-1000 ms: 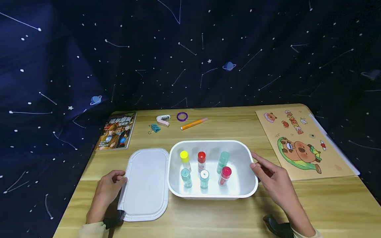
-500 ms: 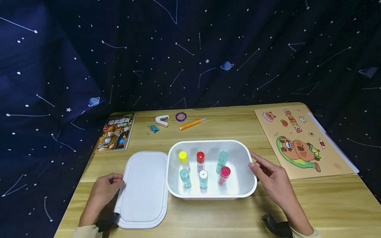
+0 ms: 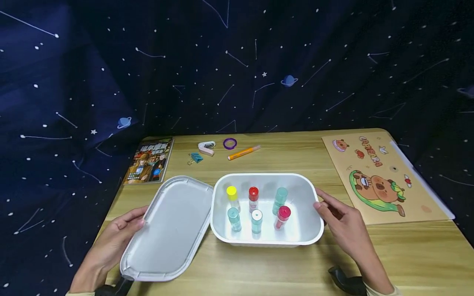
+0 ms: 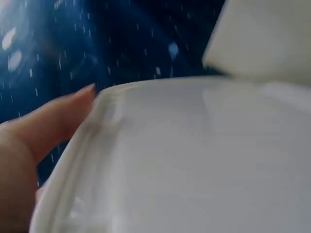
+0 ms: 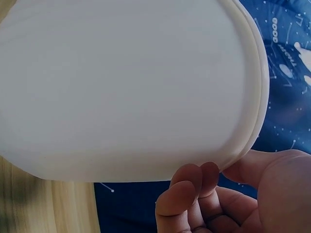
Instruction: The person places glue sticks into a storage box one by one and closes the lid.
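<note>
My left hand (image 3: 111, 242) grips the left edge of a white plastic lid (image 3: 170, 230), thumb on top. The lid is tilted, its left side raised and its far right corner close to the box; in the left wrist view the lid (image 4: 194, 160) fills most of the picture. A white plastic box (image 3: 303, 236) stands beside it, with several small capped bottles upright inside, among them a yellow-capped bottle (image 3: 232, 193), a white-capped bottle (image 3: 256, 218) and a magenta-capped bottle (image 3: 283, 213). My right hand (image 3: 346, 228) holds the box's right rim, thumb on the rim and fingers against the outer wall.
Behind the box lie a teal binder clip (image 3: 196, 158), a small pink and white stapler (image 3: 206, 148), a purple ring (image 3: 230, 143) and an orange marker (image 3: 242, 153). A book (image 3: 149, 161) lies at the back left, a capybara folder (image 3: 381, 176) on the right.
My left hand has taken the lid from lying flat on the table to tilted, its left side lifted. The right hand and the box stay in place.
</note>
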Motion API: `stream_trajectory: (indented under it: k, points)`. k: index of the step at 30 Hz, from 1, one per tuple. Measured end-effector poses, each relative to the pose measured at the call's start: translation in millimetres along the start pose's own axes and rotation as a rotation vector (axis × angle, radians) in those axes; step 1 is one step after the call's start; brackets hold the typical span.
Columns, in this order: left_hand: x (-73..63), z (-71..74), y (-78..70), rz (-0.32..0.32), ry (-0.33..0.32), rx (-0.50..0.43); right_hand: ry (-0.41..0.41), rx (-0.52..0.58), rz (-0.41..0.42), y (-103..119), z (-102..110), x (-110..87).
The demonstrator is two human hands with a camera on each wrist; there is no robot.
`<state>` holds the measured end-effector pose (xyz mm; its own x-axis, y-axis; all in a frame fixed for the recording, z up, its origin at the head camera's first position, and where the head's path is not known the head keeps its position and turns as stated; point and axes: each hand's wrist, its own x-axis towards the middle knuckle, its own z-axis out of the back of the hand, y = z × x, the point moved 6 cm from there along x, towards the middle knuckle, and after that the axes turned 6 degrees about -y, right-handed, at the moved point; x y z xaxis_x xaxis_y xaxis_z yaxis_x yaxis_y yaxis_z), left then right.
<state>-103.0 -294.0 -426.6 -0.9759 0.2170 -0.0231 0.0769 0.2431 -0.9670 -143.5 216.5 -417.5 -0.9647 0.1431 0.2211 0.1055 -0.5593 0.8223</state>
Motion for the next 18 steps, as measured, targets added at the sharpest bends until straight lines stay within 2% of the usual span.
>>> stream_trajectory:
  k: [3,5,7,8,10,13,14,18]
  points:
    - [5.0,-18.8,-19.9,-0.169,-0.145,0.025,-0.005,0.007,0.005,0.5,2.0,0.1]
    - [11.4,-37.1,-34.1,-0.276,-0.247,0.095,-0.008,0.011,0.009,0.7,3.0,-0.1]
    - [20.3,-59.1,-46.0,-0.353,-0.311,0.179,-0.011,0.014,0.01,0.7,3.9,-0.5]
    - [25.7,-71.3,-50.7,-0.393,-0.314,0.225,-0.01,0.016,0.009,0.6,4.1,-0.7]
    - [36.6,-97.6,-56.5,-0.474,-0.276,0.318,-0.011,0.021,0.005,0.6,4.1,-1.1]
    - [48.6,-136.3,-56.6,-0.571,-0.138,0.418,-0.005,0.036,0.005,1.2,2.3,-1.6]
    - [51.1,-147.9,-55.2,-0.593,-0.085,0.44,-0.001,0.043,0.007,1.6,1.3,-1.6]
    - [57.9,-186.0,-46.9,-0.673,0.056,0.56,-0.002,0.046,0.008,1.7,0.6,-2.3]
